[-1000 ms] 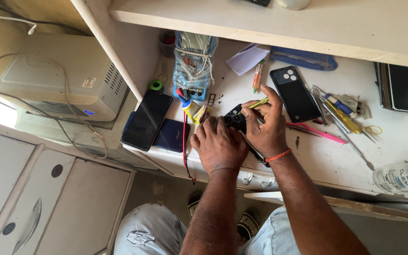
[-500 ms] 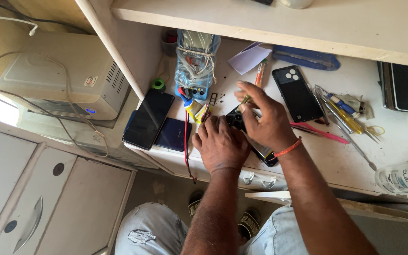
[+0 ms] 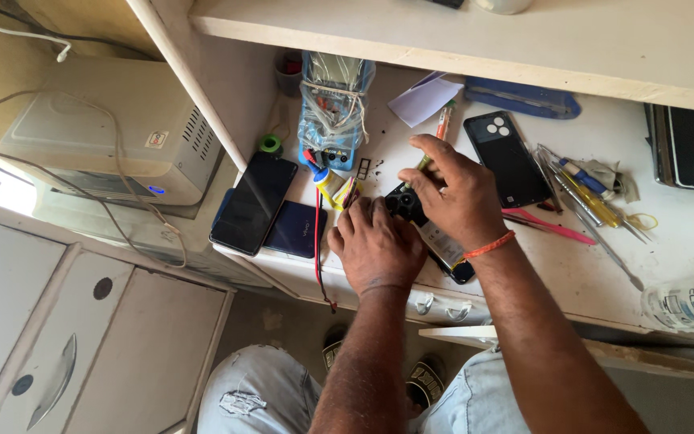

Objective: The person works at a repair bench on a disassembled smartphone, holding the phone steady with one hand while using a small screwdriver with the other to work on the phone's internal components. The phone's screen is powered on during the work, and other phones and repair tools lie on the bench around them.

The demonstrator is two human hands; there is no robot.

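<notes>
Now the right hand point(image 3: 455, 193) sits higher over the opened phone point(image 3: 431, 233).

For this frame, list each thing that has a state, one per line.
Opened phone: back off, insides exposed, under both hands.
Back cover: detached, lying flat.
Left hand: pressing on the opened phone.
Right hand: pinching a thin tool.
Black phone: screen dark.
Clear bottle: on its side.
</notes>
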